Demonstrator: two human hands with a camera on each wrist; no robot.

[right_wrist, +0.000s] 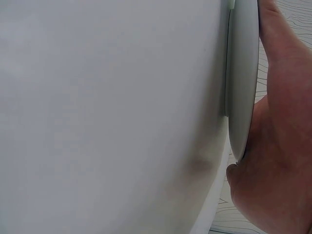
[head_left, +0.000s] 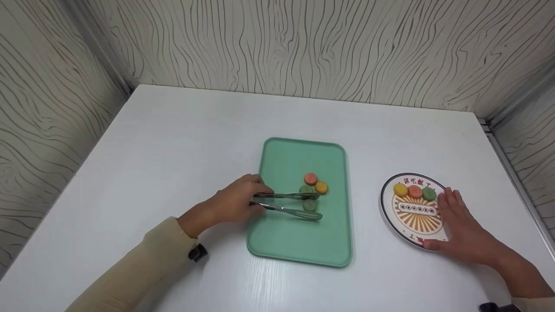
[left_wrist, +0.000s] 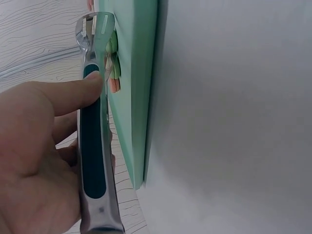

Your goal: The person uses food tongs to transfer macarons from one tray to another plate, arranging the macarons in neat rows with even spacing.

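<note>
My left hand (head_left: 238,199) grips a pair of metal tongs (left_wrist: 92,146) with dark green handle inlays, thumb on one arm. The tongs' spread tips reach over a green tray (head_left: 299,242). Between and beside the tips lie green macarons, one of them (head_left: 310,205) between the two arms and another partly covered by the upper arm. A pink macaron (head_left: 310,178) and an orange macaron (head_left: 321,187) sit just beyond. My right hand (head_left: 466,232) rests at the right rim of a round patterned plate (head_left: 396,216), fingers extended and thumb over its near edge.
On the plate, a yellow macaron (head_left: 400,189), a pink macaron (head_left: 415,192) and a green macaron (head_left: 429,194) stand in a row near the far rim. The white table (head_left: 195,130) ends at a wood-grain-patterned wall panel (head_left: 277,47) behind.
</note>
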